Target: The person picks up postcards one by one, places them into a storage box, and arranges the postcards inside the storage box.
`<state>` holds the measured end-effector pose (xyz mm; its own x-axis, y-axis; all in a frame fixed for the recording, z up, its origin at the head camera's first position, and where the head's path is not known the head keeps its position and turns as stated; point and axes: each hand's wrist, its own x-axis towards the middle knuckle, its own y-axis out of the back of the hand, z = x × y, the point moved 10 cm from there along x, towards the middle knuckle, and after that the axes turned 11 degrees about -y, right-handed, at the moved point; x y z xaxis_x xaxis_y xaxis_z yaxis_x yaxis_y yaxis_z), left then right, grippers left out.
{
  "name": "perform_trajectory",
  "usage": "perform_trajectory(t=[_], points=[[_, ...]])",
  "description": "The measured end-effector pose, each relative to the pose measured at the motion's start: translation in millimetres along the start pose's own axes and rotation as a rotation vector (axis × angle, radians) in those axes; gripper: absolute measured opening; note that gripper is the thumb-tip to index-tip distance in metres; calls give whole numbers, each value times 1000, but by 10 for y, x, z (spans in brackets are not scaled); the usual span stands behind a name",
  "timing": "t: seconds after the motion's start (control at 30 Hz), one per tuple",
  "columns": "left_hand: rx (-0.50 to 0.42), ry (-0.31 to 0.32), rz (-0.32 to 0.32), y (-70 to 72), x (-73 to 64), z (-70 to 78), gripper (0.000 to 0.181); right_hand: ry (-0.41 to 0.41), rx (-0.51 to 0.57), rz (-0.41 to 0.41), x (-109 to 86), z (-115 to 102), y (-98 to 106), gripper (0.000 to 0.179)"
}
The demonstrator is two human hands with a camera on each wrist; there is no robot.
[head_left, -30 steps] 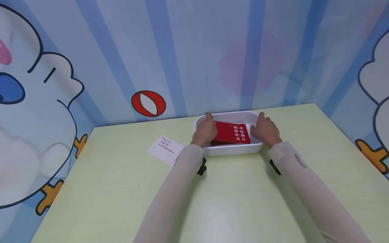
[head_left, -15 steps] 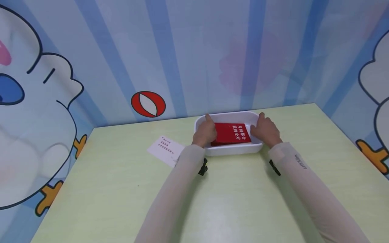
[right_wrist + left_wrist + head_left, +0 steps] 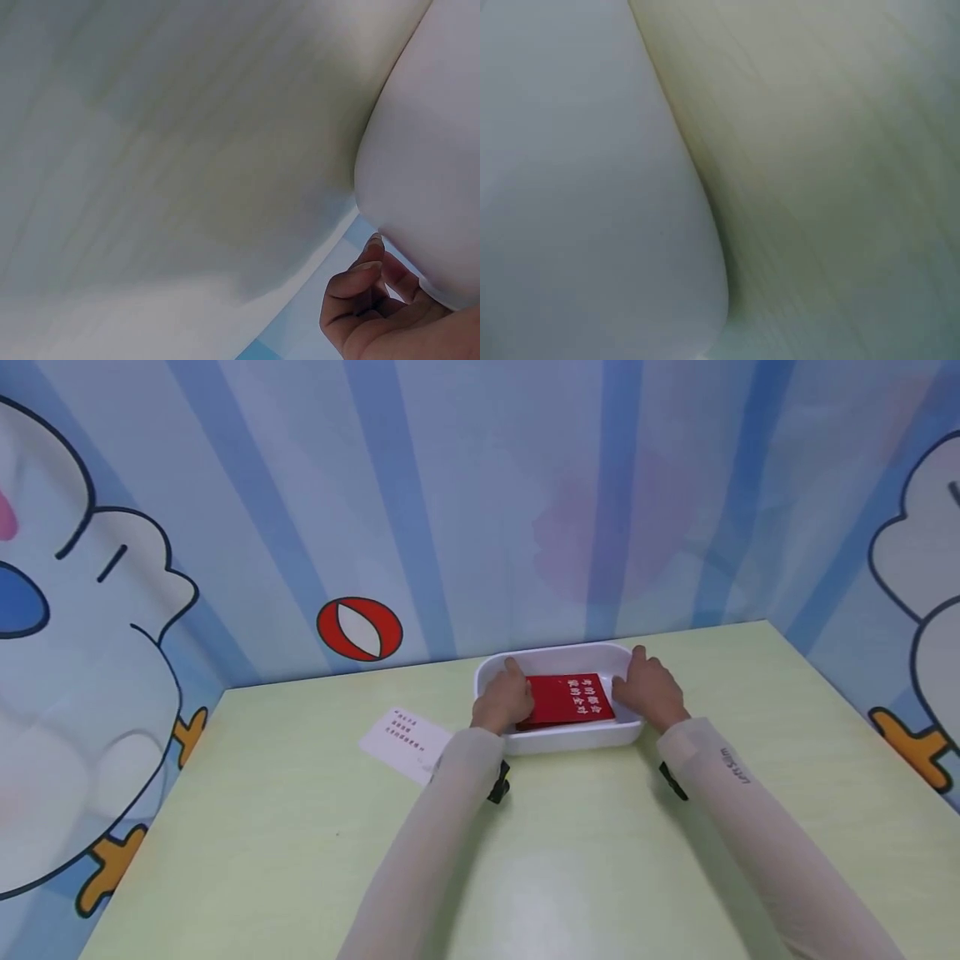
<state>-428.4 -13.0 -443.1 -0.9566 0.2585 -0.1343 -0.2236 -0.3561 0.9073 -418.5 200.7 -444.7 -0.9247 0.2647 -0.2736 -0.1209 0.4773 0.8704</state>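
A white plastic tray stands near the table's back edge with a red folded card inside, printed with white characters. At the tray's left end my left hand grips the rim, its thumb over the inner side. My right hand holds the opposite end the same way. The left wrist view is filled by the tray's outer wall and the tabletop, with no hand showing. In the right wrist view, curled fingers appear at the tray's rim, beside its outer wall.
To the left of the tray a white card with red characters lies on the pale green table, partly covered by my left sleeve. A blue striped cartoon backdrop rises right behind the table's back edge.
The head view has shifted slightly, so the scene sits a little lower. Both hands keep their hold on the tray, and the red card inside has shifted a bit.
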Motion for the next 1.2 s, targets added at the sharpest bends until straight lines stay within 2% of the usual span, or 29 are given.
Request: perform_trajectory(t=[0.43,0.67,0.87,1.2], points=[[21,44,-30,-81,22,-34,57,10,1,12,1,1,-1,67],[41,45,-44,-105,36,-31,59,3,7,10,11,8,-5,68],[43,55,-47,-91,-7,-16,56,-7,9,6,4,18,-14,68],[70,17,-39,-39,-69,34,57,18,-3,8,-3,-4,4,69]])
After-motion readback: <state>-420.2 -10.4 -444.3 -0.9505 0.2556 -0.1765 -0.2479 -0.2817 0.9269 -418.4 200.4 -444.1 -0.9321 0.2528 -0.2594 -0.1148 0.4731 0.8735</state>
